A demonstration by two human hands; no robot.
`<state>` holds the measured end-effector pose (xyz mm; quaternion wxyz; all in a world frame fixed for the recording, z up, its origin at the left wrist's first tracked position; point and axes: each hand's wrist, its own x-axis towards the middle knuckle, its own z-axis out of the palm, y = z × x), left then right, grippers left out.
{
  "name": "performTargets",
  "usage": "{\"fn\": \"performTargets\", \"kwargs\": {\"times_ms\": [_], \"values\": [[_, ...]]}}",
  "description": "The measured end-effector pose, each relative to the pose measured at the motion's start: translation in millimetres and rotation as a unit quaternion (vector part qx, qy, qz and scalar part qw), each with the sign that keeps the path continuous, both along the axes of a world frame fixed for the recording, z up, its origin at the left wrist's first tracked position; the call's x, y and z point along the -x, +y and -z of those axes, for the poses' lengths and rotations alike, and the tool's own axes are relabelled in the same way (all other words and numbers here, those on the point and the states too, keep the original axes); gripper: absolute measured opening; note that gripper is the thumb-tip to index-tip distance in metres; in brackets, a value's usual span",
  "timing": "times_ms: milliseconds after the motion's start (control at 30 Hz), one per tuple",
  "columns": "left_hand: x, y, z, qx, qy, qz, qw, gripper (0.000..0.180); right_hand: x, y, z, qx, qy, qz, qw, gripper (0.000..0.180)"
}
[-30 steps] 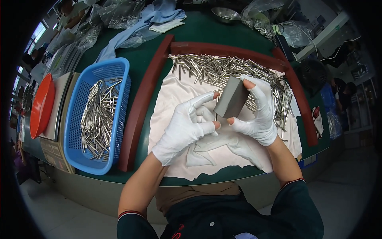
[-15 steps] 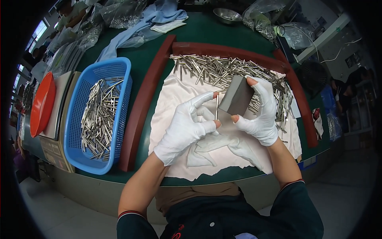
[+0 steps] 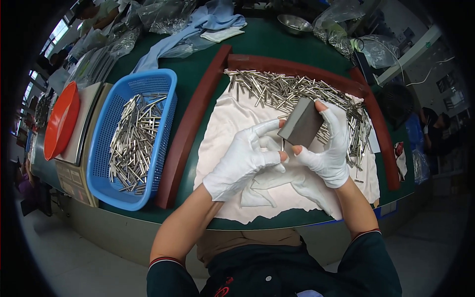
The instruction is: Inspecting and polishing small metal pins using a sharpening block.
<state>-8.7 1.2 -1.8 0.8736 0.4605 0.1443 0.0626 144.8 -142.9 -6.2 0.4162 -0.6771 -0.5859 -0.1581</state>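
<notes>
White-gloved left hand [image 3: 243, 160] pinches a thin silver metal pin [image 3: 283, 145]; white-gloved right hand [image 3: 331, 154] grips a boxy grey block [image 3: 303, 124]; steady fingers help.

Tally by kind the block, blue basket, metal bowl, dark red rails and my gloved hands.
Grey block: 1
Left hand and right hand, gloved: 2
Blue basket: 1
Metal bowl: 1
Dark red rails: 3
Total: 8

No lettering can be read.
</notes>
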Motion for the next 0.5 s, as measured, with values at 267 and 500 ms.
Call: {"fn": "performTargets", "kwargs": {"times_ms": [267,500], "values": [[1,-5,4,0.020,-0.029,0.042,0.998,0.074,10,-14,3,0.002,-0.032,0.066,0.997,0.081],[2,4,7,0.029,-0.056,0.043,0.997,0.075,3,-13,8,0.007,-0.060,0.061,0.996,0.084]]}}
